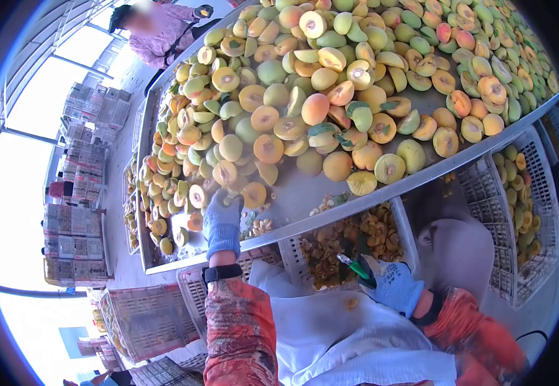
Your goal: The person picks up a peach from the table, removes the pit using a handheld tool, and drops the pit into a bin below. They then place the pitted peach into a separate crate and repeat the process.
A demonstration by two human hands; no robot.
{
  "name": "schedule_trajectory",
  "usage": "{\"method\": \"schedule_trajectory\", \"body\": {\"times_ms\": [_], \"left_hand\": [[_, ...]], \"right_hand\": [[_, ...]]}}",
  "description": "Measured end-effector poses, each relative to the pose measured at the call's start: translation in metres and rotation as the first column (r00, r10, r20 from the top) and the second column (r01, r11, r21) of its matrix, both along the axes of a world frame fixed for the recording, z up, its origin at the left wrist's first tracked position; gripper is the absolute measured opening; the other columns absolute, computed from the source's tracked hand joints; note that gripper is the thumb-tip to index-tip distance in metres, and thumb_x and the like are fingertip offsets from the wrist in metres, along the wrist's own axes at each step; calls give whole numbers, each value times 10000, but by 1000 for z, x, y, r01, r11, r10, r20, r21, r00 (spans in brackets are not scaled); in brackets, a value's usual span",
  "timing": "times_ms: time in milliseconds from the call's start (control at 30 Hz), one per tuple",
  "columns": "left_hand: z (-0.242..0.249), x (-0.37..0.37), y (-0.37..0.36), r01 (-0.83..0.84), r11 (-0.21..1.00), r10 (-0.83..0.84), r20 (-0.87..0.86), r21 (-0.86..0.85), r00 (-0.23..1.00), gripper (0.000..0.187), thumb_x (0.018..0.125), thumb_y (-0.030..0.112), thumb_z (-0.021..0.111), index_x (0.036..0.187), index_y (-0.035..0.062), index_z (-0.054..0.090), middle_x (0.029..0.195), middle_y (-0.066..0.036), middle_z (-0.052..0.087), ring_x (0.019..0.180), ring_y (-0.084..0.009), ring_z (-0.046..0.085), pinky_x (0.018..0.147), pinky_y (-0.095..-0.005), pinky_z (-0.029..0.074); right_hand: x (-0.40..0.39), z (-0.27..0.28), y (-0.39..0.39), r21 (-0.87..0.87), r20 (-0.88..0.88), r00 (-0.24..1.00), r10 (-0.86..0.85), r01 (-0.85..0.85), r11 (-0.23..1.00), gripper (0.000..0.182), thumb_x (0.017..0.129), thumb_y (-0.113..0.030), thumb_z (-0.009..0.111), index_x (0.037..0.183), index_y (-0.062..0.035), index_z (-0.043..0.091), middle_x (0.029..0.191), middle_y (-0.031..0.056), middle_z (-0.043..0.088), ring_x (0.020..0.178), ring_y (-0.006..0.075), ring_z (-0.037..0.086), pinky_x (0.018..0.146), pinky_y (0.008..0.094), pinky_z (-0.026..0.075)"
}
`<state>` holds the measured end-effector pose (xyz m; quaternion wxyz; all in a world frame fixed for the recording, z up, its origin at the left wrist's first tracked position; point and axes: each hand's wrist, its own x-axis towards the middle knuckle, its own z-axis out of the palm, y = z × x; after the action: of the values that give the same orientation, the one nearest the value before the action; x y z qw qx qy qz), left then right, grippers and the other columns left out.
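Note:
My left hand (223, 224), in a light blue glove, reaches over the near edge of the metal table. Its fingers are slightly apart beside a cut apricot half (253, 195), and another apricot half (225, 173) lies just beyond the fingertips. Whether they touch either fruit is hard to make out. Low over my lap, my right hand (393, 284), also gloved, is closed around a green-handled tool with a short metal tip (358, 267). Under that tip stands a crate (408, 233) of apricot scraps and stones.
Apricots, many halved, cover the metal table (305, 193), which has a raised rim. A plastic crate of fruit (540, 186) stands on the right. Stacked crates (73, 241) line the left, and a person in a pink top (163, 32) is across the table.

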<state>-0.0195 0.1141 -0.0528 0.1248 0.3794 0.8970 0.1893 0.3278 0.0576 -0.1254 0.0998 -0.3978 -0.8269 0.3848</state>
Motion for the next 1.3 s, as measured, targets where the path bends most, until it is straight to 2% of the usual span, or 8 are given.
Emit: {"method": "schedule_trajectory", "body": {"times_ms": [300,333,433,500,633,833,900,1300], "left_hand": [[-26,33,5,409,892,-409,41,-192,911,491,674,232,756,1063,5,561,928,-165,646,849,-276,645,742,-348,518],[-19,38,-6,308,943,-332,258,127,908,437,693,204,740,1038,6,559,911,-161,641,803,-277,650,682,-344,535],[38,80,-43,-314,841,-288,856,440,428,309,742,125,631,991,-20,518,861,-170,608,617,-244,622,494,-328,545],[31,86,-68,-370,841,-368,918,395,144,399,729,147,595,1082,-20,511,880,-164,600,646,-232,615,513,-309,547],[30,133,-94,-339,862,-392,920,377,27,515,796,279,559,1236,22,487,906,-142,611,644,-235,603,517,-328,515],[26,161,-111,-378,839,-352,920,392,172,453,867,336,530,1172,1,520,1066,-126,600,938,-228,608,736,-340,525],[13,161,-113,-86,769,-416,599,634,684,364,896,270,510,1140,2,531,1072,-114,601,959,-218,601,798,-318,501],[39,190,-120,-201,727,-287,556,657,780,249,941,188,464,1068,6,578,946,-56,607,845,-123,546,768,-261,447]], "right_hand": [[20,18,9,-169,60,994,-91,100,980,432,762,-261,641,1109,-44,504,791,151,618,675,344,616,599,441,476],[18,25,9,-152,-9,995,-96,93,984,429,752,-243,655,1101,-46,504,785,149,616,674,340,617,596,433,477],[8,54,4,-40,-195,975,-105,99,994,416,751,-232,666,1086,-47,503,778,148,622,665,326,624,572,412,485],[-4,73,1,59,-305,948,-90,113,992,405,760,-238,662,1079,-47,501,777,149,630,657,316,631,552,399,492],[-17,102,-9,346,-253,967,-7,97,933,493,716,-196,697,1142,-35,506,837,119,620,661,289,617,584,372,482],[-17,108,-25,560,68,998,-17,-24,828,587,699,-208,667,1227,-37,476,873,118,573,686,283,593,591,383,453],[-15,106,-27,592,39,999,0,-23,806,555,734,-200,624,1236,-24,462,837,114,571,640,259,597,559,385,454],[-16,96,-44,316,-107,993,50,-13,949,549,737,-173,657,1226,-22,459,817,159,615,641,298,627,554,388,487]]}}
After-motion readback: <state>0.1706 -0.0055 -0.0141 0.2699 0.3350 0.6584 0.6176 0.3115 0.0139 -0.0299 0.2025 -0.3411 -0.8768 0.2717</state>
